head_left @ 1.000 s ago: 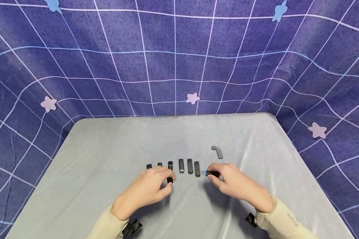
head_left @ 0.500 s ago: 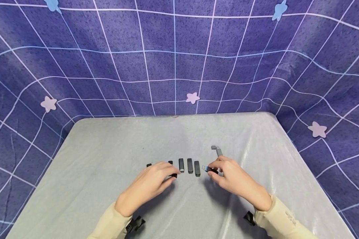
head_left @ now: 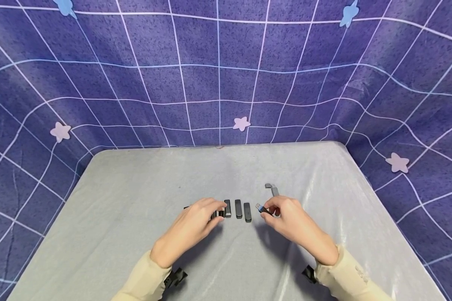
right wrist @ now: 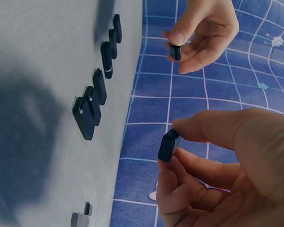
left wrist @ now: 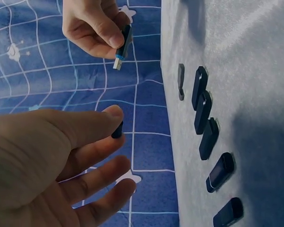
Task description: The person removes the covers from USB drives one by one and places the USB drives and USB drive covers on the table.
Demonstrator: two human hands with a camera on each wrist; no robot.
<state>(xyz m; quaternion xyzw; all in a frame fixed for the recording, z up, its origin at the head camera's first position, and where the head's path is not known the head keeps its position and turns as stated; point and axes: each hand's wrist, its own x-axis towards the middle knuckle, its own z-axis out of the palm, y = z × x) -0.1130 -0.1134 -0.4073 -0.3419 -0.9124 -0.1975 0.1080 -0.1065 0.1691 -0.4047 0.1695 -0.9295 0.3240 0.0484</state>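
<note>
My right hand [head_left: 291, 217] pinches a black USB flash drive [right wrist: 168, 145] between thumb and fingers. Its bare metal plug with a blue collar [left wrist: 118, 60] points toward the left in the head view. Between thumb and index finger, my left hand [head_left: 192, 221] pinches a small black cap [right wrist: 175, 52]; its other fingers are spread in the left wrist view. Both hands are raised above the table, with a gap between cap and drive. Under and beside them lies a row of black flash drives [head_left: 238, 209], the leftmost ones largely hidden by the left hand.
A grey flash drive [head_left: 274, 190] lies behind the right hand, partly covered by it, its small grey cap [head_left: 268, 185] beside the plug. The light grey cloth-covered table [head_left: 135, 179] ends at a blue-purple gridded curtain [head_left: 196, 83].
My left hand has risen and shifted slightly right and away from me with the cap. My right hand has lifted the drive and tilted its plug upward, now covering part of the grey drive.
</note>
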